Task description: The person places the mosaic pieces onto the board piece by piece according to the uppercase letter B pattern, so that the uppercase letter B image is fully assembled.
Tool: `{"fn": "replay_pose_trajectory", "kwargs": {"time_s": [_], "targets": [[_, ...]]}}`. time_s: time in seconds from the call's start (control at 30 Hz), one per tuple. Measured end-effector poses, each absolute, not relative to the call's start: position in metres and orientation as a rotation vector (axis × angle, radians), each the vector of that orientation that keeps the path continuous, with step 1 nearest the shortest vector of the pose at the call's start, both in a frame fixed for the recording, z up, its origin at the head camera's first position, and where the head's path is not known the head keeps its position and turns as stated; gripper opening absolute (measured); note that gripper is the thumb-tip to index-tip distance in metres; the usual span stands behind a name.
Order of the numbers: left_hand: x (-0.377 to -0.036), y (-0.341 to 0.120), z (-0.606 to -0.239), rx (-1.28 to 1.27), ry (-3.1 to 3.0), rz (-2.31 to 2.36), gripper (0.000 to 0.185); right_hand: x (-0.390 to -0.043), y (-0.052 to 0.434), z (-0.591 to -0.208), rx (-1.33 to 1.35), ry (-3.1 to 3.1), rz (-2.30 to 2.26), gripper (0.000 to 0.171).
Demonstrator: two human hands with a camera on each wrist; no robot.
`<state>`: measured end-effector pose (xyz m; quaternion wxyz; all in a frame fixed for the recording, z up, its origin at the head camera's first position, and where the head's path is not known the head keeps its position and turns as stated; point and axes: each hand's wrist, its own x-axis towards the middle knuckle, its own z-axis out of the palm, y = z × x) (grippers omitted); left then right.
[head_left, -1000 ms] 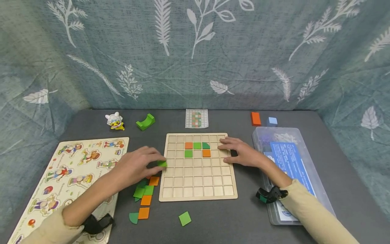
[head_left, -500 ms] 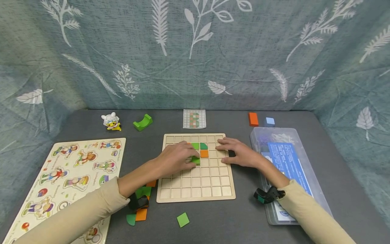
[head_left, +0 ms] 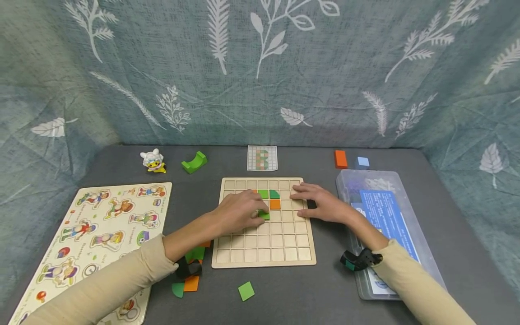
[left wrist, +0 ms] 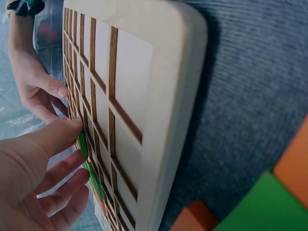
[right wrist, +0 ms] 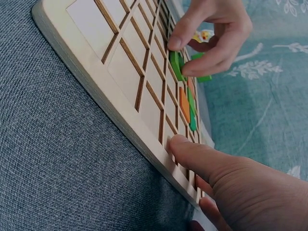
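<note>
My left hand (head_left: 239, 211) is over the middle of the wooden grid board (head_left: 264, 257). It pinches a green square tile (head_left: 264, 215) between thumb and fingers, right at the grid in the left wrist view. Just beyond the fingers lie an orange square tile (head_left: 275, 204), a green square tile (head_left: 263, 194) and a dark green quarter-round tile (head_left: 274, 194). An orange tile farther left is mostly hidden behind the fingers. Across the board, my right hand (head_left: 322, 203) rests on the right edge with fingers spread, its thumb (right wrist: 180, 144) touching the grid.
A printed pattern card (head_left: 262, 158) lies behind the board. Loose orange and green tiles (head_left: 191, 283) are partly under my left forearm, and a green tile (head_left: 246, 291) lies in front. A picture puzzle (head_left: 61, 292) flanks the left; a clear plastic box (head_left: 422, 239) the right.
My left hand has carried the green tile from beside the board's left edge to its middle, and in the last half second has hardly moved. The right hand stays in place.
</note>
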<state>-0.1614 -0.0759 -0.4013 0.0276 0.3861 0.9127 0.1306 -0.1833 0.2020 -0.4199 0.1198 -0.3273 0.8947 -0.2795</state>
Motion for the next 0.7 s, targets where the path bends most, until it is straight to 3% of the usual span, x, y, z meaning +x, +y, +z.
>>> {"fn": "replay_pose_trajectory", "kwargs": {"time_s": [0.7], "targets": [[-0.1608, -0.0802, -0.3969, 1.185, 2.819, 0.409, 0.019, -0.1838, 0.2018, -0.4212, -0.941, 2.622, -0.808, 0.048]]}}
